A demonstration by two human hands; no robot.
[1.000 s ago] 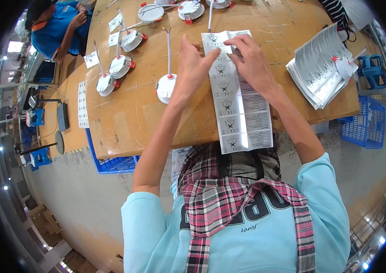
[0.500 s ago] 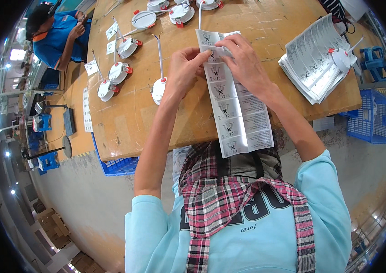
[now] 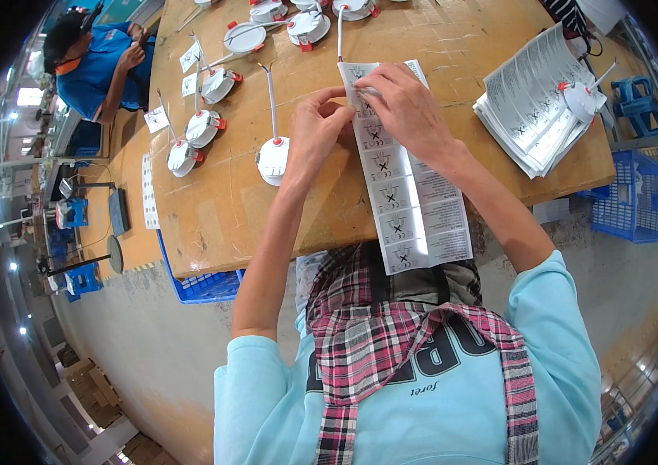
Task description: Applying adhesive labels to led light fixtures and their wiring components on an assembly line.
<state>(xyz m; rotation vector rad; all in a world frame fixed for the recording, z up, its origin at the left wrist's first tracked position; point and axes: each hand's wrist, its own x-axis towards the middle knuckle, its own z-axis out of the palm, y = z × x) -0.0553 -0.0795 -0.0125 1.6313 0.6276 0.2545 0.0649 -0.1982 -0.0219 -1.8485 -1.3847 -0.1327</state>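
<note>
- A wide workshop with a grey floor (image 3: 189,349) surrounds the wooden table (image 3: 220,209); the label sheet (image 3: 391,198) lies on its near edge, the sheet's lower end overhanging towards the person's lap.
- Right hand (image 3: 406,108): on the sheet's upper panels. Half a second ago its fingers were more spread; now they are bent and drawn together near the sheet's upper left edge. A pinch seems likely, but what lies between the fingertips is hidden.
- Left hand (image 3: 316,128): at the sheet's left edge, thumb and forefinger nearly meeting. The thumb reached further over the print before; it now sits nearer the margin. I cannot tell whether paper is caught between them.
- The sheet's lower end has slid slightly towards the person and to the right. I take the handling to be narrowing to one small spot near the sheet's top.
- Left of the sheet, apart from it, the nearest lamp (image 3: 273,160) rests with its cable upright; farther left, beyond that lamp, stand several tagged lamps (image 3: 203,129).
- Right of the sheet, well apart, is a paper stack (image 3: 515,136) with another lamp (image 3: 579,101) on top.
- Far left beyond the sheet, a co-worker (image 3: 104,70) in blue is at the table's side.
</note>
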